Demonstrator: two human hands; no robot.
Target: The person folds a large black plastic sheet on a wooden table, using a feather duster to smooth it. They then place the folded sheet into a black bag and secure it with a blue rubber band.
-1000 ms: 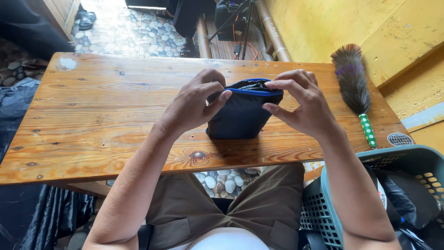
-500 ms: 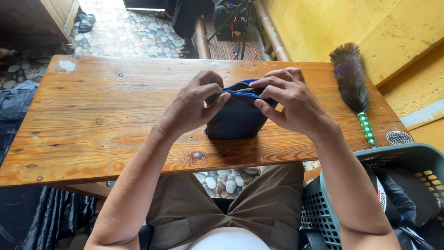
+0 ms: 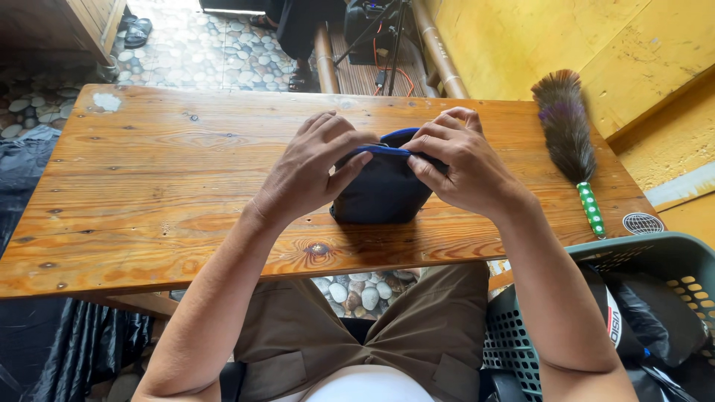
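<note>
Both hands have drawn closer together over the dark navy pouch (image 3: 381, 190), which sits near the middle of the wooden table (image 3: 149, 193). At its 9 o'clock, the left hand (image 3: 313, 171) pinches the blue-trimmed top edge; at 3 o'clock the right hand (image 3: 458, 167) grips that same edge. A feather duster (image 3: 567, 134) lies further out at 3 o'clock, a green laundry basket (image 3: 655, 257) at 5 o'clock.

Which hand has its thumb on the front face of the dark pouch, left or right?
The left hand: its thumb lies across the front of the dark blue pouch. The right hand only pinches the blue-edged top rim with its fingertips.
</note>
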